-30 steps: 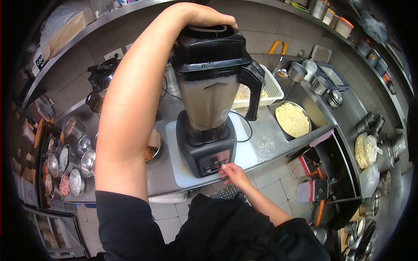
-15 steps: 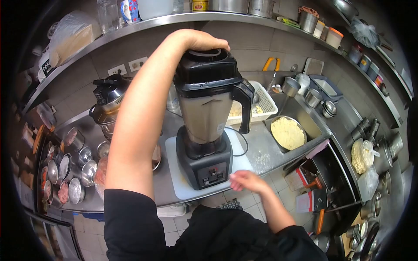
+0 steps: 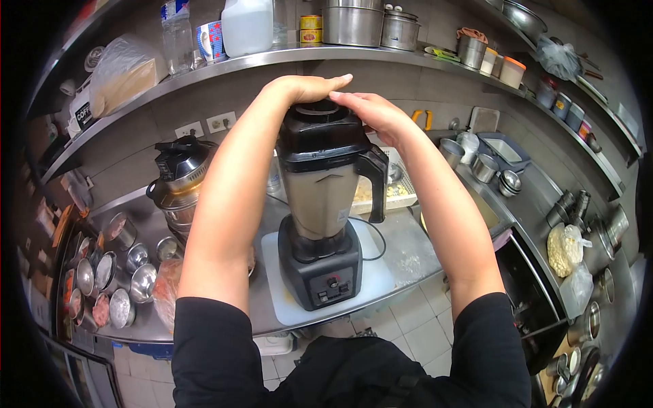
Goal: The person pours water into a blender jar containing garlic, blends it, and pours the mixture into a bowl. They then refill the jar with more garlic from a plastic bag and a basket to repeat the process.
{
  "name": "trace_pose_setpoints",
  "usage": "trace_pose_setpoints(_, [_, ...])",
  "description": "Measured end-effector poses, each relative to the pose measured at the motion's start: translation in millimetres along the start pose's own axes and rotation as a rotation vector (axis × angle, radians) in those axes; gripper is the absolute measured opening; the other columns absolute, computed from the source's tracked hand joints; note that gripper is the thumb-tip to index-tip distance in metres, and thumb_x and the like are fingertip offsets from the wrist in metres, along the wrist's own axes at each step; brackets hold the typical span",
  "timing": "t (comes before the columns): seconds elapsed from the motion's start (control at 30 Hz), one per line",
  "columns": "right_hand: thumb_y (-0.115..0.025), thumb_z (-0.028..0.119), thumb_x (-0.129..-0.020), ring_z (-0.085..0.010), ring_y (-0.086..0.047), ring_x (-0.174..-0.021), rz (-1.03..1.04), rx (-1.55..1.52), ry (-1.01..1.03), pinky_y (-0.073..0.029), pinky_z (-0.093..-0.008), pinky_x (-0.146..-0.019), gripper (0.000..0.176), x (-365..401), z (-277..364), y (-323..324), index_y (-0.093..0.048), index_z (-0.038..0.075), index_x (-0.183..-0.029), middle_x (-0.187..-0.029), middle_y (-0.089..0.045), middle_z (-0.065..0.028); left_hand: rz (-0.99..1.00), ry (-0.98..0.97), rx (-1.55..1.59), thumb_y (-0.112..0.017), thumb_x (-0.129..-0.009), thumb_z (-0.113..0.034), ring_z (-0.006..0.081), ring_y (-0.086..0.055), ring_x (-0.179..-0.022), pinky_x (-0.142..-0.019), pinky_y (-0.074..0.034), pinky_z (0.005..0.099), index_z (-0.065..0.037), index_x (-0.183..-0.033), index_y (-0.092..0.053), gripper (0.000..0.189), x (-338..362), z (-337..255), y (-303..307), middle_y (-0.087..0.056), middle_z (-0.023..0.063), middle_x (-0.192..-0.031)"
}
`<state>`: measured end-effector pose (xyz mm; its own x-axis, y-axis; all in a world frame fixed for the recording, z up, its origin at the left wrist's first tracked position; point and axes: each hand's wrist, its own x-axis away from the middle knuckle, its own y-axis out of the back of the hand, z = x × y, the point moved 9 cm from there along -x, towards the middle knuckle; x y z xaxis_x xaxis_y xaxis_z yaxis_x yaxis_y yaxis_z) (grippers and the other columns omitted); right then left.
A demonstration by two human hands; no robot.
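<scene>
Standing on pale board (image 3: 377, 284): black blender (image 3: 318, 262), jug (image 3: 314, 204) cloudy greyish-beige; hands (image 3: 306, 88) (image 3: 379, 114) unclenched, close together atop lid (image 3: 323, 136).

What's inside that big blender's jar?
Through the see-through wall of the jar, greyish-beige contents show, but I can't tell what they are. The black lid, with the left hand and right hand at its top, hides the view from above.

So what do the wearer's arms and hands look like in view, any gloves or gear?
Both the left hand and right hand are bare, no gloves. Plain black sleeves end around the elbows, leaving the forearms uncovered. I see no watch, bracelet, cable or marking on either arm.
</scene>
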<state>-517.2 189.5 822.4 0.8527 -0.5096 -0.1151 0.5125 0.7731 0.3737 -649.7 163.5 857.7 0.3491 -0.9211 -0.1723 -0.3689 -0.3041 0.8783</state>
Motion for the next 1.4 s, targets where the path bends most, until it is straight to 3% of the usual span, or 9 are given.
trace_pose_setpoints(0.3, [-0.065,0.051,-0.083,-0.0186,-0.061,-0.106,0.061,0.134,-0.108,-0.046,-0.0393,-0.091,0.057,-13,-1,-4,-0.061,0.012,-0.124,-0.114,-0.066,-0.006,0.155,0.168,0.353,-0.029,-0.078,-0.089,0.0219,-0.062,-0.087,-0.081,-0.049,0.0359,0.003,-0.107,-0.065,0.103,13,23,3,-0.066,0.0171,-0.098])
trace_pose_setpoints(0.57, [-0.065,0.036,-0.079,-0.0169,-0.06,-0.093,0.162,0.241,-0.089,-0.046,-0.0348,-0.084,0.041,-28,17,-24,-0.064,0.011,-0.111,-0.102,-0.065,-0.0048,0.087,0.16,0.508,-0.03,-0.078,-0.09,0.0194,-0.061,-0.08,-0.071,-0.049,0.0312,-0.001,-0.102,-0.067,0.099,26,34,5,-0.066,0.0139,-0.091])
trace_pose_setpoints(0.63, [-0.067,0.033,-0.075,-0.0206,-0.059,-0.103,0.188,0.258,-0.079,-0.046,-0.044,-0.087,0.047,-32,17,-27,-0.063,0.009,-0.115,-0.108,-0.065,-0.0086,0.079,0.142,0.474,-0.03,-0.077,-0.09,0.0178,-0.059,-0.078,-0.069,-0.048,0.0303,-0.003,-0.098,-0.068,0.097,29,29,6,-0.065,0.0106,-0.088])
trace_pose_setpoints(0.87, [-0.073,0.039,-0.074,-0.0188,-0.061,-0.097,0.154,0.385,-0.049,-0.048,-0.0397,-0.083,0.051,-39,17,-13,-0.063,0.015,-0.118,-0.109,-0.065,-0.0037,-0.028,0.079,0.61,-0.042,-0.08,-0.084,0.0161,-0.06,-0.083,-0.074,-0.047,0.0303,-0.005,-0.102,-0.067,0.086,41,44,14,-0.065,0.0086,-0.091])
trace_pose_setpoints(0.93, [-0.075,0.039,-0.073,-0.0181,-0.06,-0.099,0.161,0.344,-0.103,-0.048,-0.0402,-0.086,0.052,-36,16,-14,-0.063,0.015,-0.118,-0.11,-0.065,-0.0041,-0.447,-0.012,0.537,-0.047,-0.081,-0.08,0.0161,-0.06,-0.089,-0.076,-0.046,0.031,-0.005,-0.109,-0.065,0.082,66,58,51,-0.065,0.0088,-0.098])
trace_pose_setpoints(1.13, [-0.074,0.031,-0.072,-0.015,-0.062,-0.089,0.14,0.215,-0.13,-0.05,-0.0308,-0.08,0.041,-31,11,-18,-0.067,0.011,-0.107,-0.1,-0.068,-0.0037,-0.471,0.105,1.075,-0.039,-0.083,-0.081,0.0176,-0.054,-0.111,-0.091,-0.041,0.033,0.004,-0.137,-0.041,0.101,146,73,-36,-0.058,0.0129,-0.124])
trace_pose_setpoints(1.17, [-0.073,0.028,-0.073,-0.0155,-0.063,-0.082,0.102,0.162,-0.087,-0.051,-0.0299,-0.073,0.034,-30,14,-18,-0.068,0.008,-0.1,-0.094,-0.068,-0.0059,-0.512,0.033,1.135,-0.034,-0.094,-0.07,0.0154,-0.057,-0.096,-0.086,-0.043,0.0278,-0.003,-0.119,-0.058,0.076,153,61,-39,-0.064,0.0036,-0.104])
trace_pose_setpoints(1.2, [-0.071,0.026,-0.074,-0.0159,-0.064,-0.074,0.065,0.11,-0.044,-0.051,-0.0289,-0.066,0.028,-28,17,-17,-0.069,0.005,-0.093,-0.088,-0.068,-0.008,-0.54,-0.012,1.209,-0.037,-0.097,-0.063,0.0179,-0.052,-0.11,-0.097,-0.038,0.0275,-0.003,-0.123,-0.055,0.068,152,60,-44,-0.06,0.0077,-0.116])
trace_pose_setpoints(1.4, [-0.067,0.029,-0.078,-0.0178,-0.064,-0.082,-0.033,-0.001,-0.029,-0.05,-0.0328,-0.077,0.028,-25,9,-14,-0.07,0.007,-0.096,-0.093,-0.069,-0.0062,-0.753,-0.187,1.352,-0.051,-0.097,-0.052,0.0195,-0.047,-0.119,-0.103,-0.034,0.0304,0.001,-0.134,-0.045,0.065,138,64,-54,-0.052,0.0122,-0.128])
